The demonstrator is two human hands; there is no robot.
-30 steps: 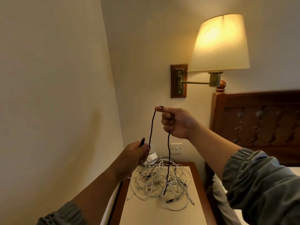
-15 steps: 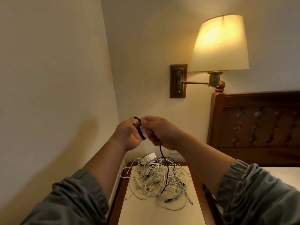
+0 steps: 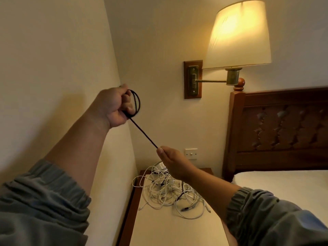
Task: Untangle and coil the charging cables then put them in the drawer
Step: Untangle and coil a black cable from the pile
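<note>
Head cam, L grip (image 3: pixel 111 107) clenching coiled black cable (image 3: pixel 143 133), R grip (image 3: pixel 174 164) pinching taut run

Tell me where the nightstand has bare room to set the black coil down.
Bare: the near half of the nightstand top, bordered by its left wooden edge, the white cable tangle beyond and the right sleeve. Crowded: the far half, where the tangle spreads to the back, below the black cable stretched between left hand and right hand.
</note>
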